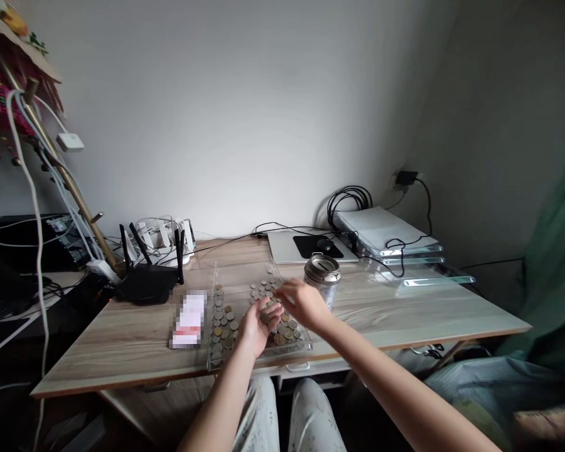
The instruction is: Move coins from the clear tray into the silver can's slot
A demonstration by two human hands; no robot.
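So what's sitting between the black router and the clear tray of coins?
In the head view, a small white-and-red packet, blurred out, lies on the wooden table between the router and the coin tray. Otherwise that stretch is bare wood.

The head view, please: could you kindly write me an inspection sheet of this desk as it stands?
Surface: wooden desk, pale grain, against a white wall.
Job's things: clear tray holding loose coins; slotted metal can beside it.
Clutter: blurred white packet, black router, mouse pad with mouse, stacked laptops.
Hands: left hand palm up, cupping coins; right hand above the tray, fingers bent, grip unclear.
Cables: black coil at the wall; white leads hanging left.
Surroundings: green curtain right; cluttered shelf left.
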